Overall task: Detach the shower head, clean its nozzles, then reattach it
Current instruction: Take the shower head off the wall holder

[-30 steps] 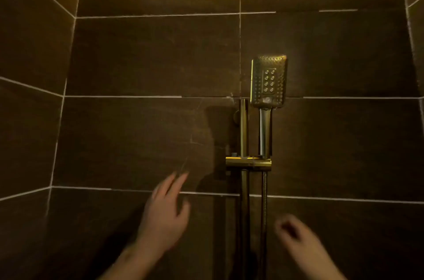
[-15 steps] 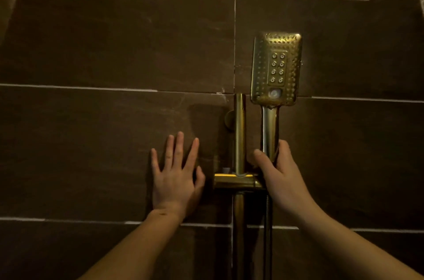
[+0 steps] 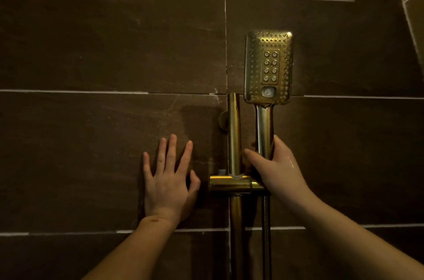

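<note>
shower head (image 3: 268, 67) nearer | right hand (image 3: 274, 168) grips handle | left hand (image 3: 168, 178) flat on wall (image 3: 91, 50)

**Both hands up from below, right hand now on the shower handle**

A second ago your hands were low in the frame, touching nothing. Your left hand (image 3: 168, 184) has since risen and spread flat on the wall tile (image 3: 91, 142), left of the bracket (image 3: 231, 184). Your right hand (image 3: 274, 168) has come up and wrapped round the handle of the shower head (image 3: 268, 66), just above the bracket. Your view has closed in on the fitting.
</note>
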Action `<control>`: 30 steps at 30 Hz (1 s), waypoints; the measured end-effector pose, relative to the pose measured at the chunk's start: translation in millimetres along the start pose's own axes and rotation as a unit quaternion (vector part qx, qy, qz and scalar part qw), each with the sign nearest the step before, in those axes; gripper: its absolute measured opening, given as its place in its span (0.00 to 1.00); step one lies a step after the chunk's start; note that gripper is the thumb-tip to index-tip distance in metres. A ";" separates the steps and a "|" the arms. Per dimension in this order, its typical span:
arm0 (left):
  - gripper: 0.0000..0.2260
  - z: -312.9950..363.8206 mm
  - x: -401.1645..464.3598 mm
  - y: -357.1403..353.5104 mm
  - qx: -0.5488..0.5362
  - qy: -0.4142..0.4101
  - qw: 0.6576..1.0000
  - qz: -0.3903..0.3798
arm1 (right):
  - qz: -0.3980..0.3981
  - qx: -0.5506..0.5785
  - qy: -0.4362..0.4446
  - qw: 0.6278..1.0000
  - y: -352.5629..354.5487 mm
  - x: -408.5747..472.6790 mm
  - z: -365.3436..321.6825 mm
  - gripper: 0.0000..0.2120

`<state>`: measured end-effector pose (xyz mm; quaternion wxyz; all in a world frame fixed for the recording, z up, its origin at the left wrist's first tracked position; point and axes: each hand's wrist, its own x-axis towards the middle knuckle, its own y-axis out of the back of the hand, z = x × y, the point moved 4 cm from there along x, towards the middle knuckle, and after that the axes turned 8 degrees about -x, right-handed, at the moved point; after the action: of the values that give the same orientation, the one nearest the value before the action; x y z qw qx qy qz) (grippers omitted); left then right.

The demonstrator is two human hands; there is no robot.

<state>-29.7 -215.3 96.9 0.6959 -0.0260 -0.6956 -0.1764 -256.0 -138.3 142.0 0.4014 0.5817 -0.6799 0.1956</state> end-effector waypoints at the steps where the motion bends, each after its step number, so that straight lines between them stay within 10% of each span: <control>1: 0.31 -0.4 0.1 -0.1 0.003 -0.002 1.000 0.001 | -0.007 -0.003 0.007 1.000 1.0 3.4 -4.1 0.10; 30: 0.31 2.9 2.8 5.6 0.022 0.025 0.998 -0.058 | 0.045 -0.142 -0.047 0.988 64.9 -63.7 24.3 0.06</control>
<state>-31.0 -209.8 100.9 0.7024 0.0345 -0.6818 -0.2014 -325.2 -99.7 91.2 0.4381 0.4962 -0.7444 0.0877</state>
